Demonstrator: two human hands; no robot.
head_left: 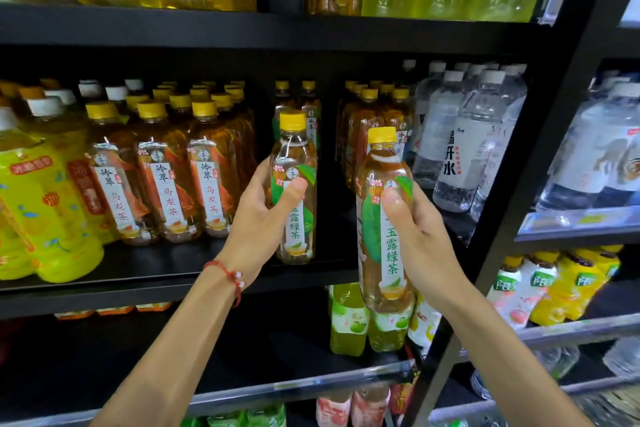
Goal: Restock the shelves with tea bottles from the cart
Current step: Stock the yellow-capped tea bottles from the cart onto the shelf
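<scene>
My left hand [263, 208] grips a green tea bottle [294, 218] with a yellow cap, held upright over the front of the middle shelf [173, 270], in the gap between two bottle rows. My right hand [419, 236] grips a second green tea bottle [384, 218] of the same kind, upright and a little lower, just in front of the shelf edge. More green tea bottles [296, 97] stand behind in the same lane. The cart is out of view.
Oolong tea bottles [166, 184] fill the shelf to the left, with yellow drink bottles [31, 204] at far left. Amber tea bottles [374, 114] and water bottles [460, 142] stand to the right. A black upright post [519, 184] divides the shelving. Lower shelves hold green drinks [349, 319].
</scene>
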